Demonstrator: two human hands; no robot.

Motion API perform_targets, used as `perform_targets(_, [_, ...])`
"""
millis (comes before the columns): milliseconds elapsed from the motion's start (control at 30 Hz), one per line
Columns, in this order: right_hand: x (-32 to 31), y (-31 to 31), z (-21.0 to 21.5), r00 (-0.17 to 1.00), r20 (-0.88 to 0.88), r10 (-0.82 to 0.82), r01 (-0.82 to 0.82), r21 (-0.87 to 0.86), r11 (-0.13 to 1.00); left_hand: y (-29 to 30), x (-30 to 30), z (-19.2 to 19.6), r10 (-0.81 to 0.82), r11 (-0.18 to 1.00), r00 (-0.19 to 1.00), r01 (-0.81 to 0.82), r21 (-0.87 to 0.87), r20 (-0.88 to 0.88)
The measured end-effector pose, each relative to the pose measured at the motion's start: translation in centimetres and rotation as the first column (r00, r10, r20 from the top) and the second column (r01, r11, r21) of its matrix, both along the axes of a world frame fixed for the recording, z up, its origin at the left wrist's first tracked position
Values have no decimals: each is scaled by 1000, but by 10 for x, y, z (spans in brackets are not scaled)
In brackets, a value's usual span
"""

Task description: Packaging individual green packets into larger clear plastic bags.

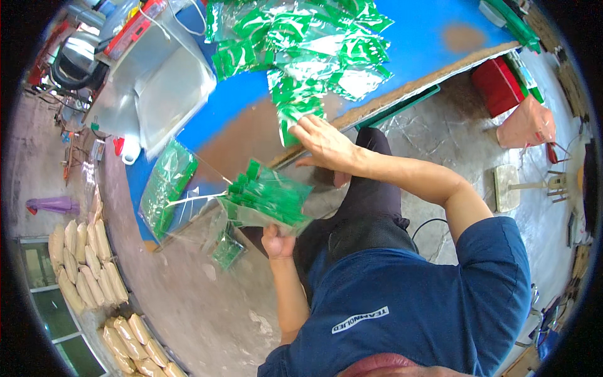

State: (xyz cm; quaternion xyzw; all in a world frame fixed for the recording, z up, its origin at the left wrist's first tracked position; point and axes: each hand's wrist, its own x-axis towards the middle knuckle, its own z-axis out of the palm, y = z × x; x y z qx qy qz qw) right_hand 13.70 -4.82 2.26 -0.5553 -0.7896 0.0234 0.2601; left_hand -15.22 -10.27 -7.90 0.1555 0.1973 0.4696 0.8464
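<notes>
My left hand (278, 242) is closed on the lower side of a clear plastic bag (295, 231). Inside the bag stand several flat green packets (264, 195), packed in a row. Higher up, at the table's near edge, my right hand (330, 146) reaches over a green packet (290, 131). Its fingertips touch that packet's right side, while the thumb sits apart from the fingers. Beyond it spreads a heap of shiny green and clear packets (301, 38). To the left, a filled bag of green packets (166, 182) lies on the table's corner.
The blue table (427, 38) has worn brown patches. On its left stand a metal tray (173, 88) and a white bottle with a red cap (130, 151). Tan sacks (88, 264) are stacked at the far left. A red box (496, 87) and a pinkish bag (527, 122) are at right.
</notes>
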Motion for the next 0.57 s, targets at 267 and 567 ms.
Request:
perform_targets(267, [-46, -32, 12, 437, -873, -217, -223, -339, 914, 10, 45, 53, -12, 1000, 975, 10, 9, 220])
perform_targets(567, [16, 33, -21, 991, 127, -28, 25, 31, 999, 11, 1, 8, -10, 986, 988, -16, 163, 154])
